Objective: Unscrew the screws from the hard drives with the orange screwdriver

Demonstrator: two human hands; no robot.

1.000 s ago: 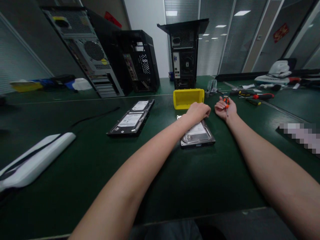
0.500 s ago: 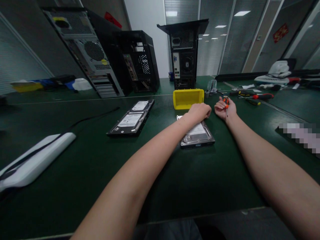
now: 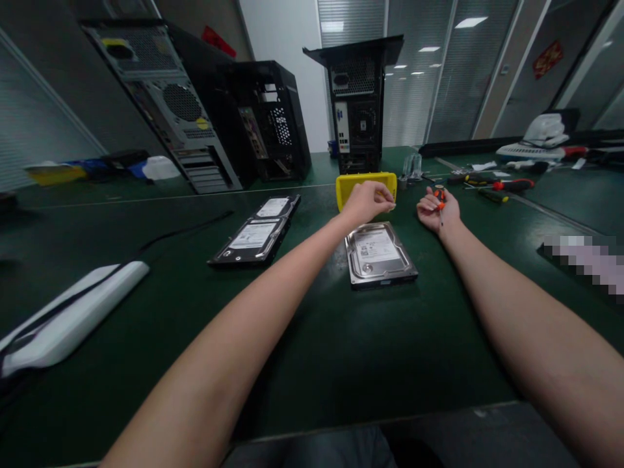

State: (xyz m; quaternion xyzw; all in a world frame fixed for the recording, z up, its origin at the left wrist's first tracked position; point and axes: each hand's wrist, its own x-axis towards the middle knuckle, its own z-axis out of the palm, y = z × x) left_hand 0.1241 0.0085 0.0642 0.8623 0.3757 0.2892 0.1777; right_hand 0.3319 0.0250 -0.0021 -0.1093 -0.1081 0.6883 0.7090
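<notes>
My left hand [image 3: 369, 201] is in front of the yellow bin [image 3: 342, 190], its fingertips pinched together; whatever they hold is too small to make out. Just below it, a silver hard drive [image 3: 376, 250] lies label up on the green table. In my right hand [image 3: 441, 211], resting palm up on the table to the right of the bin, is a small orange-and-black screwdriver [image 3: 441, 195] with its shaft pointing toward me. Two more hard drives [image 3: 256, 233] lie end to end on the left.
Three computer cases stand at the back, among them a black one [image 3: 358, 110] behind the bin. Pliers and screwdrivers [image 3: 511, 186] lie at the right rear. A white object with a black strap [image 3: 82, 312] is at the left, and a pixelated item [image 3: 585, 260] at the right.
My left hand has moved left from beside the hard drive's far end to the front of the yellow bin, uncovering the drive's label. My right hand stays put with the screwdriver.
</notes>
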